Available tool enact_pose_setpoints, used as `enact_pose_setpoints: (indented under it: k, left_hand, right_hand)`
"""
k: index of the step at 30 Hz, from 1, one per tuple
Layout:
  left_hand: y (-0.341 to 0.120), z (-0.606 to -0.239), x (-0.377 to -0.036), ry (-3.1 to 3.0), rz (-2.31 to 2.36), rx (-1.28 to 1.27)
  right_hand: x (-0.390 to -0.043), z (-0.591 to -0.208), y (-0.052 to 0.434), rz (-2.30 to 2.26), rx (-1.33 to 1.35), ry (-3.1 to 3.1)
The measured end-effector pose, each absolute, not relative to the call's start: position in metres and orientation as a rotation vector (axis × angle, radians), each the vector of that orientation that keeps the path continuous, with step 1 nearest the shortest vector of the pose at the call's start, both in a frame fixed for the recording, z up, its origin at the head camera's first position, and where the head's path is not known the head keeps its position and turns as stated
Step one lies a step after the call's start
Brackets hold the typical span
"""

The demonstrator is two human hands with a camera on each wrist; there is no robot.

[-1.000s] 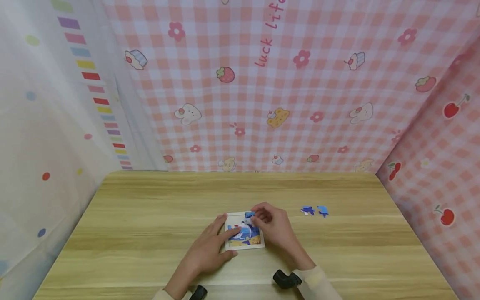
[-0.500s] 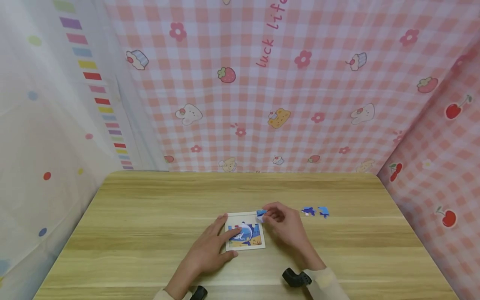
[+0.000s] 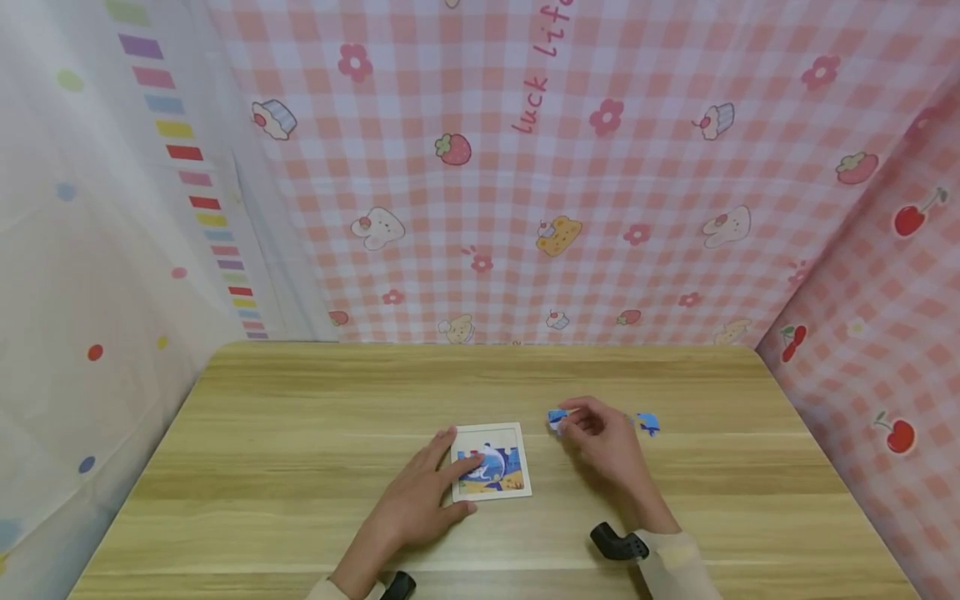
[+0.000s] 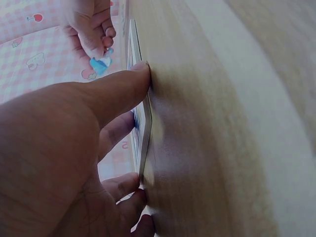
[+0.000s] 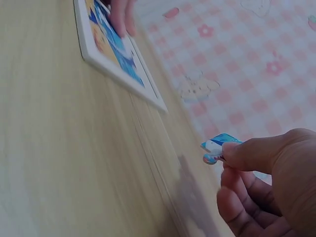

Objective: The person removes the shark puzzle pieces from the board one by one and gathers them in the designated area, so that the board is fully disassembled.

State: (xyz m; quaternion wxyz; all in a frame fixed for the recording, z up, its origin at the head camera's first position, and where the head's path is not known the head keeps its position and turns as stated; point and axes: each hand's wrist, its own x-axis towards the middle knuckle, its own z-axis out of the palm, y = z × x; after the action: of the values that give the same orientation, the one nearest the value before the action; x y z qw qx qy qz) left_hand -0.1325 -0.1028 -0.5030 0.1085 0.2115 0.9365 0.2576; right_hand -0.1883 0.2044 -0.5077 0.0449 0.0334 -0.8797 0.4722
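Observation:
A small white-framed puzzle board [image 3: 491, 460] with a partly filled blue picture lies on the wooden table [image 3: 300, 433]. My left hand [image 3: 420, 492] rests flat on the table, its straight fingers pressing the board's left side [image 4: 143, 133]. My right hand [image 3: 603, 442] hovers to the right of the board and pinches a blue puzzle piece [image 3: 557, 417] between thumb and fingers; the same puzzle piece [image 5: 218, 144] shows in the right wrist view, with the board [image 5: 116, 59] farther off. A loose blue piece [image 3: 648, 422] lies just beyond the right hand.
Pink checked cloth [image 3: 570, 208] hangs behind and to the right of the table, and a pale dotted curtain [image 3: 90, 250] closes the left side. Bare wood stretches on both sides of the board.
My right hand lifted a blue piece off the board's top right corner and carried it to the right, away from the board. It now hides one of the two loose pieces. The left hand stayed put.

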Motion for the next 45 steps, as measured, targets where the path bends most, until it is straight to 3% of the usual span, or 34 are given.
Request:
enact_pose_setpoints:
  k: [24, 31, 45]
  left_hand:
    - [-0.102, -0.505, -0.134, 2.744, 0.75, 0.616]
    - [-0.102, -0.503, -0.133, 2.744, 0.753, 0.626]
    - [-0.102, -0.503, -0.132, 2.748, 0.761, 0.61]
  right_hand:
    - [-0.196, -0.515, 0.237, 0.972, 0.114, -2.69]
    - [-0.197, -0.52, 0.241, 0.846, 0.224, -2.658]
    - [-0.198, -0.518, 0.245, 0.847, 0.2, -2.722]
